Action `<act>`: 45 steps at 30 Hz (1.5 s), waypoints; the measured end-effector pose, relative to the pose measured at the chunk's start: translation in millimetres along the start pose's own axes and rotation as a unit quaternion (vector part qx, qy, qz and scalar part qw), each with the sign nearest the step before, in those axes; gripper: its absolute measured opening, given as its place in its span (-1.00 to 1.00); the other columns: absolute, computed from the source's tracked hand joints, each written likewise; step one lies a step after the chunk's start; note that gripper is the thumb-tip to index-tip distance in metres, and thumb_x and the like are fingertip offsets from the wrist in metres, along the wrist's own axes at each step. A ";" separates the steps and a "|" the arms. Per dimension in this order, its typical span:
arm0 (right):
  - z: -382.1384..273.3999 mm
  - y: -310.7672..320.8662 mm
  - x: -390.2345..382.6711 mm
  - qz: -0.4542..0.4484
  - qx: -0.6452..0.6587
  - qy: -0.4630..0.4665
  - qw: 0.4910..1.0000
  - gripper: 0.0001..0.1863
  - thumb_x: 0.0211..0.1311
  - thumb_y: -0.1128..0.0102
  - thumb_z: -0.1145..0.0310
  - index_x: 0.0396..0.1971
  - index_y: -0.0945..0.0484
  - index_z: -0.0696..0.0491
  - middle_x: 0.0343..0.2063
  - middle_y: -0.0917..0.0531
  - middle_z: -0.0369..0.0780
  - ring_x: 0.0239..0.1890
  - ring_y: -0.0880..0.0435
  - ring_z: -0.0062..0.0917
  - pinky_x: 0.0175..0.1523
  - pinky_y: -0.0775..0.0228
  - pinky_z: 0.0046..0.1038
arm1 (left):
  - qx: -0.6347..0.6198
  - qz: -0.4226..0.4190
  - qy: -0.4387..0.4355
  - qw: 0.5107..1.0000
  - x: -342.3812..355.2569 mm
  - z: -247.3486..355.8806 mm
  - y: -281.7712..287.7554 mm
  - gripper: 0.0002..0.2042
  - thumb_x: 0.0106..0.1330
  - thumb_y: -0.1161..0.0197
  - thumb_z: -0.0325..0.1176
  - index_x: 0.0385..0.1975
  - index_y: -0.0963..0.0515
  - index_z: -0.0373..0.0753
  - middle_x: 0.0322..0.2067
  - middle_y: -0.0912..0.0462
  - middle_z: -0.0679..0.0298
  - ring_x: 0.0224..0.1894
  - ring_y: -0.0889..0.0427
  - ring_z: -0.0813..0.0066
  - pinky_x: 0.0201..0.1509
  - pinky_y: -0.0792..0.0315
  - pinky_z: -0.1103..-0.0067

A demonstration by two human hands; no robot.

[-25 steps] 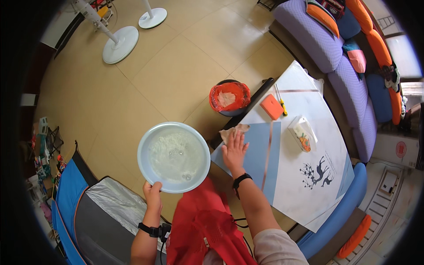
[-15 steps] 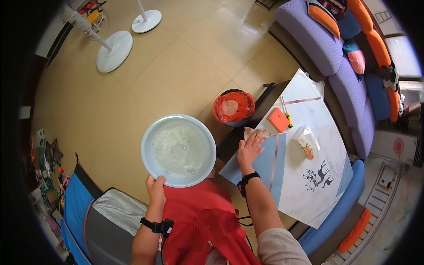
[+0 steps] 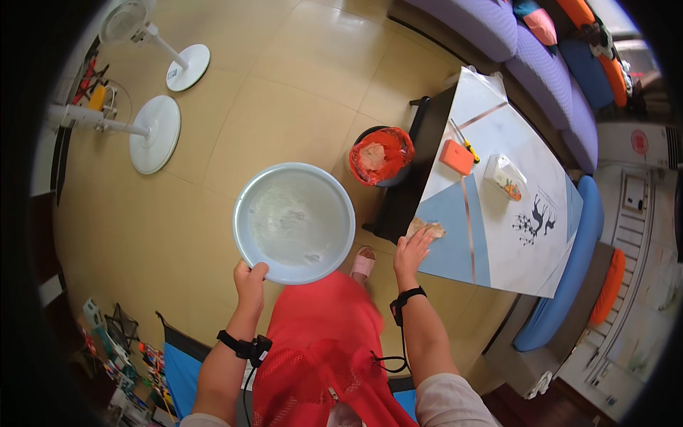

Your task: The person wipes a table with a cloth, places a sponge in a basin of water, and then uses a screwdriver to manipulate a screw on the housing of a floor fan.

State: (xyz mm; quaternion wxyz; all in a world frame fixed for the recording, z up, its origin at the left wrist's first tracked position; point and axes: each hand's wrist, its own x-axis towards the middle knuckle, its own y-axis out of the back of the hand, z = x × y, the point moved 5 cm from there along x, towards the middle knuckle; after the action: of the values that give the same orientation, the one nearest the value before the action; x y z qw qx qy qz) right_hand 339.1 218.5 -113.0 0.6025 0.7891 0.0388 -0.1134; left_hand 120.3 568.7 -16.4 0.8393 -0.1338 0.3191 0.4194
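Note:
A pale blue round basin with clear water in it is held out over the floor. My left hand grips its near left rim, thumb on top. My right hand lies with fingers stretched flat on a crumpled beige-brown cloth, at the left edge of the low table. Farther along that edge lies an orange sponge-like block, and a screwdriver with a yellow and black handle rests beside it.
A white tissue box stands on the table. A bin lined with a red bag is left of the table. My foot in a pink slipper shows beyond the basin. White fan bases stand far left; a purple sofa is far right.
My right hand and the cloth have moved nearer along the table edge, away from the orange block. The view has shifted. My left hand still holds the basin.

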 end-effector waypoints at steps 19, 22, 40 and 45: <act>5.1 106.4 53.1 -0.073 0.431 -0.166 0.884 -0.83 0.18 0.03 0.44 -0.48 -0.55 0.13 -0.67 -0.48 -0.25 -0.74 -0.36 -0.58 -0.60 -0.24 -0.51 | 0.019 -0.048 -0.011 0.999 29.8 71.3 -40.0 -0.85 0.04 -0.03 -0.53 -0.38 -0.48 -0.30 -0.47 -0.53 0.35 -0.50 -0.48 0.62 -0.42 -0.39 0.67; -0.4 142.0 97.4 -0.049 0.483 -0.206 0.850 -0.75 0.16 -0.08 0.33 -0.64 -0.37 0.12 -0.72 -0.42 -0.32 -0.79 -0.30 -0.64 -0.72 -0.12 -0.53 | 0.019 -0.043 -0.023 0.999 36.6 76.9 -59.9 -0.86 0.04 -0.02 -0.54 -0.40 -0.48 -0.30 -0.47 -0.53 0.36 -0.51 -0.47 0.63 -0.43 -0.39 0.67; -4.0 155.8 316.4 -0.077 -0.183 0.033 0.980 -0.74 0.12 -0.08 0.35 -0.15 -0.41 -0.02 -0.46 -0.65 -0.08 -0.31 -0.64 -0.16 -0.30 -0.42 -0.13 | -0.006 -0.072 -0.017 0.997 77.8 114.1 -215.6 -0.77 0.07 -0.01 -0.54 -0.27 -0.48 -0.39 -0.37 -0.53 0.29 -0.38 -0.51 0.57 -0.30 -0.42 0.63; -8.6 134.0 339.1 -0.088 -0.193 0.055 0.976 -0.82 0.16 0.00 0.34 -0.24 -0.39 0.01 -0.45 -0.65 -0.09 -0.32 -0.65 -0.16 -0.29 -0.43 -0.13 | 0.038 -0.076 -0.017 0.996 96.0 104.8 -222.1 -0.80 0.06 -0.03 -0.54 -0.31 -0.49 -0.37 -0.42 -0.53 0.31 -0.44 -0.49 0.59 -0.35 -0.41 0.64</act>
State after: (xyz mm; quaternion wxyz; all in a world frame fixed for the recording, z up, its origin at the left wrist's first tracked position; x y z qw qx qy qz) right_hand 696.1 164.9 -61.1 0.7279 0.6566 0.1619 -0.1127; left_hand 382.7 543.6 -8.5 0.8783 -0.1186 0.3097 0.3443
